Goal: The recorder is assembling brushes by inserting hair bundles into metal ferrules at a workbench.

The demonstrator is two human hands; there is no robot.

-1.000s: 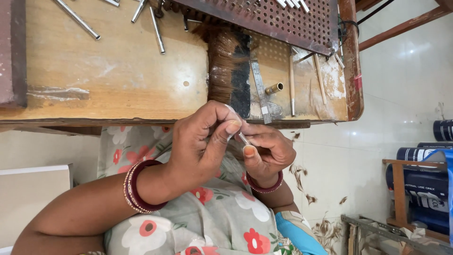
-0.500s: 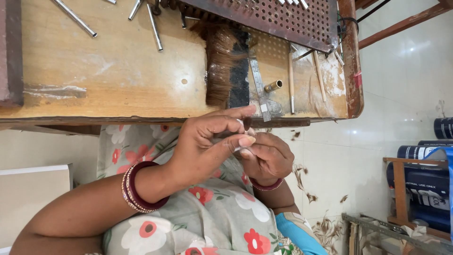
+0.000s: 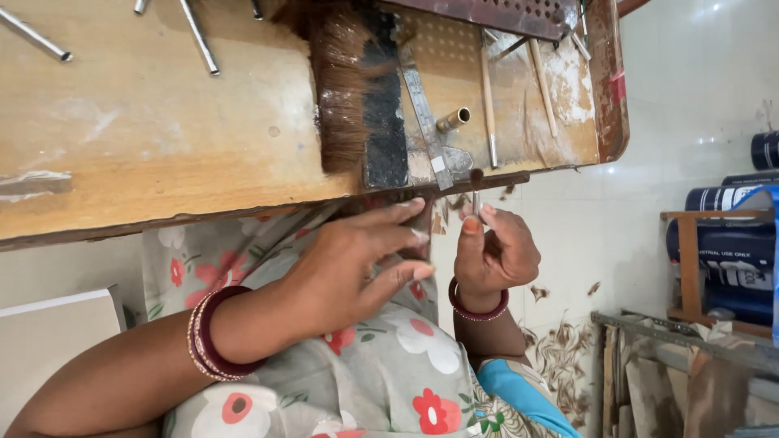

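In the head view, the right hand (image 3: pixel 497 251) is pinching a thin metal tube (image 3: pixel 475 201) upright between thumb and finger, just below the wooden bench (image 3: pixel 162 154). The left hand (image 3: pixel 357 264) is hovering beside it, fingers spread, holding nothing. The tube looks light, stiff and slippery; gripping low seems best.

Right hand (image 3: pixel 495 251) pinches a thin metal tube (image 3: pixel 475 200) upright, just below the wooden bench (image 3: pixel 146 138) edge. Left hand (image 3: pixel 357 264) hovers open just beside it, fingers spread, w/ nothing in it. Brown bristle bundle (image 3: pixel 341 89) lies on the bench, right above both hands.
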